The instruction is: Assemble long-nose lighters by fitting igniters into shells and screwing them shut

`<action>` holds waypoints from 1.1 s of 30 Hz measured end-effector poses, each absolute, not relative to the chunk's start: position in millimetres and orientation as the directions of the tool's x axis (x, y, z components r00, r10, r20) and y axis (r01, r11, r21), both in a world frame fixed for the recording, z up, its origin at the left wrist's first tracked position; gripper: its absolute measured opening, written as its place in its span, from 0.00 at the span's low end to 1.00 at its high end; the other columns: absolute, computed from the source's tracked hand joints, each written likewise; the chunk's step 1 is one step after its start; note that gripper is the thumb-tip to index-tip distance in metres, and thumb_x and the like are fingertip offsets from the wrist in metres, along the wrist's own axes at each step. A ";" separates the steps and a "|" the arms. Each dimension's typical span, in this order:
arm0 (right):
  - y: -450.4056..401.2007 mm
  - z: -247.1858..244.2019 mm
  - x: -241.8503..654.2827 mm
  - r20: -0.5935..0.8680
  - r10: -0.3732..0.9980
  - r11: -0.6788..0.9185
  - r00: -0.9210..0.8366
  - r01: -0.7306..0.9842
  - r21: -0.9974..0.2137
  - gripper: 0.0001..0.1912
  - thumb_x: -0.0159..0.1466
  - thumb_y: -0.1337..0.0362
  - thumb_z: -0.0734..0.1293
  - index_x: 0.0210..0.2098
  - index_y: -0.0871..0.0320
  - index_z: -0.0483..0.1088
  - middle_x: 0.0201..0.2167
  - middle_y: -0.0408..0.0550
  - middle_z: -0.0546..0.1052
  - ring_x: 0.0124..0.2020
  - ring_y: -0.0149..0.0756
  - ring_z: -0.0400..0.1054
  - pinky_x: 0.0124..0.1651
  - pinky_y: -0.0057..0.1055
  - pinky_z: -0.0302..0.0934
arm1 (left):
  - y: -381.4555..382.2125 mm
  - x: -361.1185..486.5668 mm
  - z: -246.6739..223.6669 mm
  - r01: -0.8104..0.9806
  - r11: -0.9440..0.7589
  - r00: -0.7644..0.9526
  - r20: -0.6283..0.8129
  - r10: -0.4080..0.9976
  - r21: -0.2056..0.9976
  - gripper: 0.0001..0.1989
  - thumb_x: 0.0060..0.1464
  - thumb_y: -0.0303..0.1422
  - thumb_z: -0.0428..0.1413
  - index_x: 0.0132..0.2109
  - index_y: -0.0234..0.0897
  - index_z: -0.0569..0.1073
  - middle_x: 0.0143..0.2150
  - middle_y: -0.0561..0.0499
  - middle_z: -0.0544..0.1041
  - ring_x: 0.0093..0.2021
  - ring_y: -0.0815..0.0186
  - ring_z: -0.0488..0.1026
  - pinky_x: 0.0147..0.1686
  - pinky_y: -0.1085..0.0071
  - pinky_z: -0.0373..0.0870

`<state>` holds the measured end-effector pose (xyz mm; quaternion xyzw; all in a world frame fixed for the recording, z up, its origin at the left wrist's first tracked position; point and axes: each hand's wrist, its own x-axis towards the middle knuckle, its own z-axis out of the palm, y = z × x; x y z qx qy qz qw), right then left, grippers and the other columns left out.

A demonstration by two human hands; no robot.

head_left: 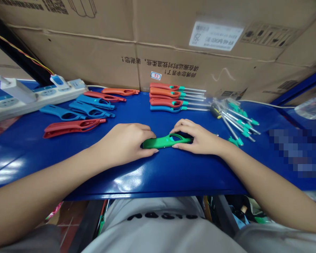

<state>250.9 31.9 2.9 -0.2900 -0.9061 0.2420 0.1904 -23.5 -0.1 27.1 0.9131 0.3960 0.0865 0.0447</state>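
Note:
A green lighter handle (158,142), shaped like that of a long-reach gas lighter, lies crosswise between my hands just above the blue table. My left hand (130,142) grips its thick end with thumb and fingers. Around the narrower end, by the oval trigger opening, my right hand (193,137) is closed. A teal trigger shows inside that opening; the tip is partly hidden by my right fingers. Beyond my hands sits a stack of lighters with metal rods (171,102), in red, orange and blue.
On the left lie several blue and red handle shells (76,125), beside a white power strip (48,93). Metal rods with teal ends (238,123) lie in a pile at right, near a dark yellow-marked tool (215,110). A cardboard box (100,52) stands behind the blue table (116,179).

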 end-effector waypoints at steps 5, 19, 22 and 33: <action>31.8 3.2 250.4 0.204 0.618 0.716 -0.759 0.436 -0.546 0.17 0.65 0.55 0.70 0.51 0.53 0.72 0.45 0.52 0.72 0.49 0.45 0.68 0.54 0.44 0.64 | 0.4 -23.5 26.9 0.718 -0.679 0.673 0.093 0.734 0.154 0.10 0.61 0.41 0.58 0.46 0.44 0.79 0.41 0.53 0.81 0.38 0.60 0.78 0.29 0.68 0.64; 31.3 5.1 250.9 0.199 0.624 0.712 -0.756 0.445 -0.543 0.17 0.65 0.54 0.70 0.50 0.54 0.72 0.45 0.52 0.72 0.49 0.44 0.68 0.55 0.44 0.64 | -0.2 -22.6 24.9 0.706 -0.693 0.675 0.160 0.721 0.147 0.09 0.61 0.40 0.58 0.44 0.45 0.79 0.39 0.53 0.81 0.37 0.61 0.78 0.29 0.69 0.66; 31.4 5.0 250.3 0.194 0.623 0.712 -0.758 0.447 -0.542 0.17 0.65 0.55 0.71 0.50 0.54 0.72 0.45 0.52 0.72 0.49 0.45 0.68 0.55 0.44 0.64 | -0.1 -22.4 24.8 0.704 -0.697 0.680 0.153 0.717 0.136 0.09 0.61 0.40 0.58 0.43 0.45 0.79 0.39 0.53 0.81 0.37 0.61 0.78 0.28 0.69 0.66; 32.4 3.1 250.6 0.190 0.630 0.703 -0.753 0.449 -0.551 0.18 0.64 0.53 0.72 0.49 0.55 0.73 0.46 0.53 0.73 0.50 0.46 0.68 0.55 0.45 0.63 | -1.0 -21.9 23.9 0.706 -0.700 0.682 0.161 0.714 0.113 0.07 0.59 0.39 0.59 0.42 0.45 0.79 0.39 0.53 0.81 0.36 0.61 0.78 0.28 0.70 0.67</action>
